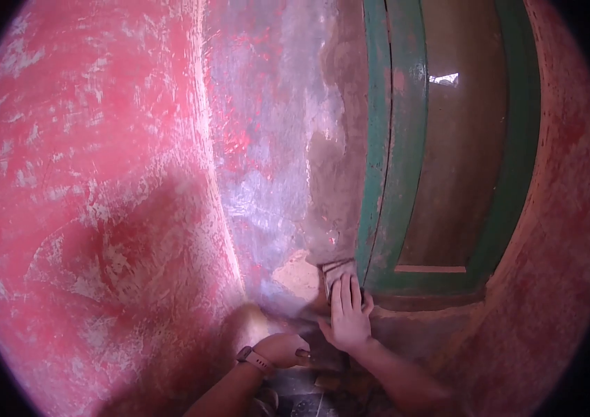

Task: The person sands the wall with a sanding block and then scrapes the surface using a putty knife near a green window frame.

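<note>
My right hand (347, 316) lies flat against the wall base, fingers together and pointing up. Its fingertips touch a grey plaster edge (336, 270) beside the green frame (385, 208). My left hand (279, 349), with a watch (253, 358) on the wrist, is curled into a fist just left of the right hand. A small dark tool end (302, 354) sticks out of the fist; the rest of it is hidden. A pale bare patch (298, 274) in the wall sits right above both hands.
A worn red painted wall (100, 208) fills the left side and meets a scraped grey-blue wall (267, 139) at a corner. The green frame surrounds a brown recessed panel (454, 174). More red wall (559, 243) is to the right. Rubble lies on the dark floor (309, 399).
</note>
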The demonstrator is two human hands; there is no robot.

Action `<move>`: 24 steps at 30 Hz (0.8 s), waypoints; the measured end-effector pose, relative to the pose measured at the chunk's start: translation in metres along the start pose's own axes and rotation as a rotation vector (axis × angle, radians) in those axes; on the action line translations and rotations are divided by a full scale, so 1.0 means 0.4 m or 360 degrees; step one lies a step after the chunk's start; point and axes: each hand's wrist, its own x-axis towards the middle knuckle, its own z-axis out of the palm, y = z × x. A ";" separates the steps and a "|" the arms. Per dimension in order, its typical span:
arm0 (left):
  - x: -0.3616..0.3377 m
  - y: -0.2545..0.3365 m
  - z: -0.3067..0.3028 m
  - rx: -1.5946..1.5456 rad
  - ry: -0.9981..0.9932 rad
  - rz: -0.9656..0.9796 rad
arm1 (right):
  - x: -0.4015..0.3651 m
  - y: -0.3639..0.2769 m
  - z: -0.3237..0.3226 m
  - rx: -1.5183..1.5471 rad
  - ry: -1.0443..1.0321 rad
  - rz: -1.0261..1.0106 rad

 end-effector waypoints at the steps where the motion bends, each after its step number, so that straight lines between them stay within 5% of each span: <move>1: -0.004 0.003 0.000 -0.0002 0.0014 -0.0001 | -0.011 -0.001 0.003 -0.0017 -0.0051 -0.0005; 7: -0.021 -0.001 -0.004 -0.0038 0.0053 -0.0041 | 0.045 -0.015 -0.090 0.0148 0.0199 0.0094; 17: -0.012 -0.040 0.025 -0.0060 0.0229 0.0057 | -0.139 0.147 -0.042 -0.0183 0.0019 -0.0274; 24: -0.021 -0.006 0.001 0.0023 0.0219 0.0008 | -0.085 0.027 -0.050 -0.0023 -0.0080 0.0124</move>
